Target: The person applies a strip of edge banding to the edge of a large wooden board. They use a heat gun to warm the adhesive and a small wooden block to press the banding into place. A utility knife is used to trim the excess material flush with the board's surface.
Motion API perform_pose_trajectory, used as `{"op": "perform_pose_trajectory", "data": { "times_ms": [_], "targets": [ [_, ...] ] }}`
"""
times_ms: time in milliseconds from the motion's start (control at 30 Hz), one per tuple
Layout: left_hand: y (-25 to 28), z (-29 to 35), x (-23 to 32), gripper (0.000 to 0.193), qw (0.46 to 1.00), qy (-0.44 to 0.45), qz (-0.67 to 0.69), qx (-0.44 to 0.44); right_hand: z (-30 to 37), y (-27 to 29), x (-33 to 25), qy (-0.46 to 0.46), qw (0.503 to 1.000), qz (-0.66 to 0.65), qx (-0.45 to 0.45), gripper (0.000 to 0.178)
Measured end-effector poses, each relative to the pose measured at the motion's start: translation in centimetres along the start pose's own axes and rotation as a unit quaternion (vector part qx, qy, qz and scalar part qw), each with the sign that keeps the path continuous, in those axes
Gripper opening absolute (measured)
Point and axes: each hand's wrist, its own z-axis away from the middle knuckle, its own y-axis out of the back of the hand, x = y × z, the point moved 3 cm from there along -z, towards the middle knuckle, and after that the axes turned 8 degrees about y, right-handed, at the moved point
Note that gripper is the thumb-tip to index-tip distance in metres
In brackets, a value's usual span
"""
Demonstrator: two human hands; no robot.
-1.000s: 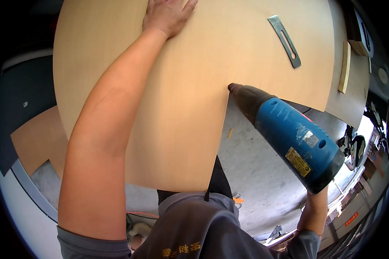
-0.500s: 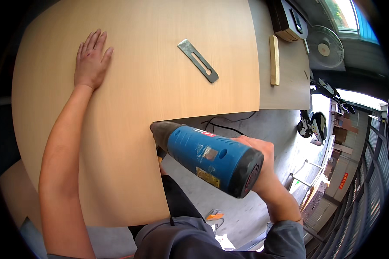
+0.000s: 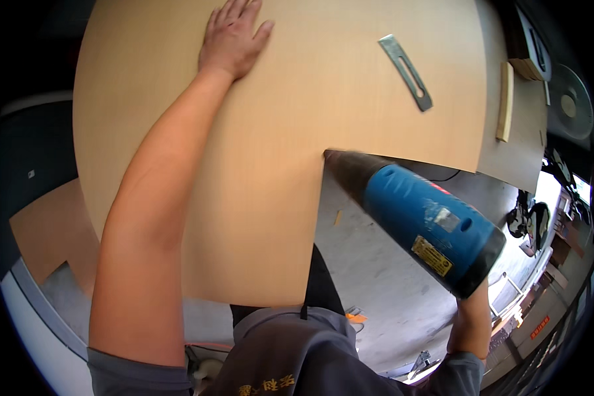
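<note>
A large wood-grain board (image 3: 257, 171) has a notch cut out of its near right part. My left hand (image 3: 234, 39) lies flat on the board's far left area, fingers stretched out and holding nothing. A blue heat gun (image 3: 429, 221) with a dark tapered nozzle spans the notch, its tip at the inner corner. My right hand (image 3: 476, 302) holds the gun from behind; the tool's body hides its fingers. On the board to the right of my left hand lies a slotted metal plane blade (image 3: 408, 74), apart from both hands.
A light wooden strip (image 3: 505, 102) lies on the surface beyond the board's right edge, near a stack of dark-topped pieces (image 3: 531, 49). A fan (image 3: 571, 99) stands farther right. Below the notch is grey floor (image 3: 369, 264), with a small orange object (image 3: 356, 317).
The view has shifted, so the board and blade sit farther right. The heat gun now points more steeply away from me, its tip still at the inner corner. My left hand stays flat.
</note>
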Motion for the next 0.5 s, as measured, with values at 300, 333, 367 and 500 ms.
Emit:
{"op": "perform_pose_trajectory", "data": {
  "times_ms": [300, 333, 367, 500],
  "targets": [
    [0.6, 0.3, -0.3, 0.064, 0.999, 0.027, 0.012, -0.036, -1.3, -0.2, -0.2, 0.09, 0.988, 0.083, -0.089, 0.031],
    [0.4, 0.2, -0.4, 0.064, 0.999, 0.027, 0.012, -0.042, -1.4, -0.2, -0.3, 0.101, 0.986, 0.094, -0.097, 0.031],
    [0.3, 0.2, -0.4, 0.064, 0.999, 0.028, 0.011, -0.035, -1.5, -0.2, -0.4, 0.111, 0.983, 0.106, -0.104, 0.031],
    [0.0, 0.4, -0.6, 0.065, 0.999, 0.028, 0.007, -0.022, -1.8, -0.5, -0.4, 0.155, 0.968, 0.15, -0.131, 0.033]
  ]
}}
